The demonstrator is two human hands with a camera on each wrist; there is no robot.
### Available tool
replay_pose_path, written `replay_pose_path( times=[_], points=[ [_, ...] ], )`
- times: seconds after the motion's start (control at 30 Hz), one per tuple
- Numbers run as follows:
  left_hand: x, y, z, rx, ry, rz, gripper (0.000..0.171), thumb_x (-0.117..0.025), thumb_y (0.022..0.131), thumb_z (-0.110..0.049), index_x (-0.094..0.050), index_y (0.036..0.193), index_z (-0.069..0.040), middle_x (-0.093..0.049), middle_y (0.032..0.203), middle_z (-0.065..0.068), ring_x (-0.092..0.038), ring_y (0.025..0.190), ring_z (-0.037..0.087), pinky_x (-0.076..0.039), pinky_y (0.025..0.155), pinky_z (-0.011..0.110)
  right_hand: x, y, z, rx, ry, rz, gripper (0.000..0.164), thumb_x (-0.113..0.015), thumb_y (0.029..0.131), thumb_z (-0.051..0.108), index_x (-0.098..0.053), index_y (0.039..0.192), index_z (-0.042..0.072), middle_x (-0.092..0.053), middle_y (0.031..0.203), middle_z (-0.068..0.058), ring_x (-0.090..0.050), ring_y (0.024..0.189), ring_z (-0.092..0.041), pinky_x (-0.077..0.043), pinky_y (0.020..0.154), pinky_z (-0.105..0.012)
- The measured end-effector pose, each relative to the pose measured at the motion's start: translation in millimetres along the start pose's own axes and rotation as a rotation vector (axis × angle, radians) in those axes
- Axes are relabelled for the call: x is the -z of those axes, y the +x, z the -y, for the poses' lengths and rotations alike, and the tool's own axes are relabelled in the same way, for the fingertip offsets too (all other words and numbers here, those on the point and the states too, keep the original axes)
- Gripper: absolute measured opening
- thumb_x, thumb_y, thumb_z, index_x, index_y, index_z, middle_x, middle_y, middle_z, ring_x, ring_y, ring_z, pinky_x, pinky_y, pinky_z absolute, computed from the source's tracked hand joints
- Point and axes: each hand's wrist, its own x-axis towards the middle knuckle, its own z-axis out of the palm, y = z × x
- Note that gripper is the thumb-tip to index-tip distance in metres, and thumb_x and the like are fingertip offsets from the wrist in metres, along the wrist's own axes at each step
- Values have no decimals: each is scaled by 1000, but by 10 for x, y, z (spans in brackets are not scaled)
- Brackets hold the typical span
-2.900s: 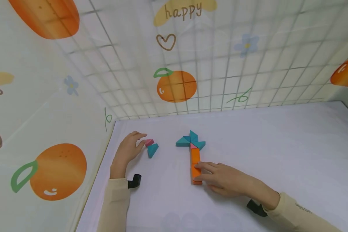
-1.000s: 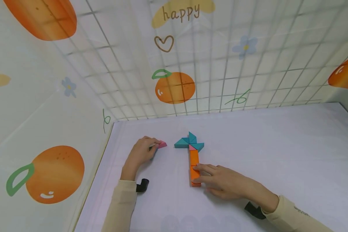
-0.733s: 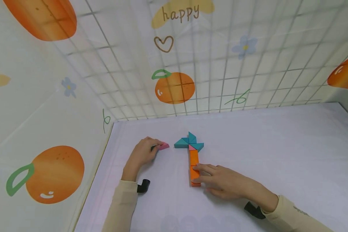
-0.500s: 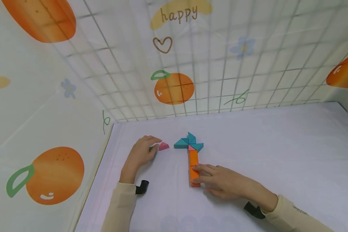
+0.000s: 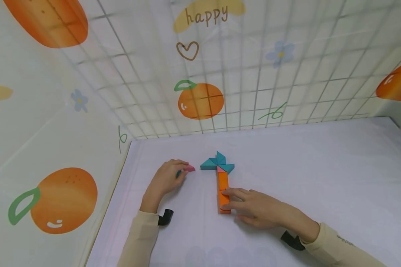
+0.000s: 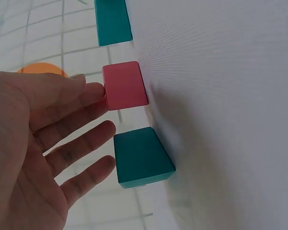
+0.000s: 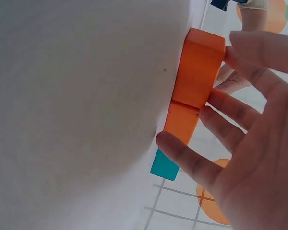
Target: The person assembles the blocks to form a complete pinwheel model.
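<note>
In the head view my left hand [image 5: 167,177] is over a pink block [image 5: 191,168], its fingertips at the block's near end. The left wrist view shows fairly straight fingers touching the side of that pink block [image 6: 126,86], the thumb short of it. A teal block [image 6: 143,158] stands beside the other fingers, mostly hidden in the head view. My right hand [image 5: 258,208] rests extended fingers on the lower orange block [image 5: 224,198]. An upper orange block [image 5: 223,180] continues the column to a small pink triangle [image 5: 219,169] and teal triangular blocks [image 5: 208,164] arranged like a pinwheel.
The white table [image 5: 307,167] meets a grid-patterned cloth [image 5: 247,81] at the back and a fruit-printed cloth [image 5: 63,141] on the left. Black wrist mounts [image 5: 166,217] stick out by both sleeves.
Over these seconds the left hand and pink block have moved right, near the pinwheel. Half a second ago the fingers were lifted off the pink block; now they touch it. The right hand stays.
</note>
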Motion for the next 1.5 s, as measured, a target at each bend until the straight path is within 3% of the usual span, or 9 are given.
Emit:
replay_pose_path(
  times=[0.17, 0.5, 0.73, 1.13, 1.37, 1.5],
  points=[
    [8, -78, -58, -4, 33, -5, 22, -64, 93, -16, -74, 112, -11, -68, 123, 2, -61, 116, 24, -49, 100, 44, -13, -3, -4, 2, 12, 1, 53, -67, 92, 23, -51, 141, 35, -39, 154, -3, -45, 136, -24, -51, 99, -44],
    [-11, -60, -61, -41, 38, -23, 22, -67, 91, -13, -74, 112, -13, -70, 120, 1, -62, 113, 21, -48, 96, 40, -18, -9, -14, 13, -10, -21, 52, -67, 92, 24, -52, 140, 34, -41, 153, -4, -46, 135, -23, -51, 100, -42],
    [-16, -52, -127, -21, -12, 36, 18, -67, 92, -18, -76, 107, -14, -72, 112, -2, -62, 108, 20, -50, 95, 40, -12, -8, -27, 8, 2, -15, 53, -68, 92, 22, -51, 140, 34, -41, 153, -5, -47, 134, -25, -52, 98, -44],
    [-54, -40, -282, -33, -79, 120, 22, -66, 93, -10, -74, 113, -7, -65, 123, 4, -63, 111, 24, -53, 98, 40, -19, -4, -20, 6, -3, -13, 53, -67, 92, 22, -52, 141, 34, -41, 153, -5, -48, 134, -25, -53, 97, -43],
    [-123, -16, -313, -67, -79, 116, 27, -65, 94, -12, -70, 121, -10, -62, 131, 5, -62, 116, 24, -53, 98, 40, -8, 5, -13, 8, -2, -6, 54, -68, 92, 22, -51, 142, 34, -41, 153, -5, -48, 133, -25, -52, 99, -44],
    [-76, -20, -282, -88, -87, 45, 27, -67, 92, -9, -71, 119, -10, -64, 123, 5, -65, 106, 21, -55, 93, 37, -3, 7, -12, 10, -6, -7, 53, -67, 92, 22, -52, 141, 33, -41, 152, -5, -48, 133, -25, -52, 98, -44]
  ],
)
